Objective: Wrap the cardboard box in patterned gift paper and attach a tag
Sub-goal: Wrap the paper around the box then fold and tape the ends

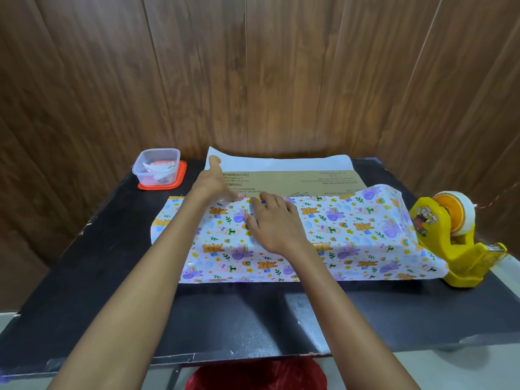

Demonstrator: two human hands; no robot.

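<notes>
Head view. The right hand (277,223) lies flat, fingers straight and slightly spread, on the gift paper (351,229). It clasps nothing and, by its pose, serves to press the folded-over flap down onto the cardboard box (295,181) beneath the palm. The left hand (213,182) stands on its edge just beside the right fingertips, thumb raised free, its fingers (237,196) meeting the flap's edge. Blur hides whether they pinch that edge or only press it, so its hold cannot be told.

The box lies flat under both hands. Its bare printed face shows just beyond the fingertips, and past that the paper's white underside (278,163) waits unfolded. The flap is probably held so that its edge sits straight and taut across the box before taping; wrapping looks to be at an early stage.

The tape dispenser (457,246) stands to the outer side of the right hand, touching the paper's end, presumably kept within reach. The plastic container (156,166) sits on a red lid (168,184) beyond and outward of the left hand, on the black table (98,263). Its paper contents may be tags, though this is not legible.

Count: two hands, one box, one sheet, one dispenser with one roll, one container, one lid.
</notes>
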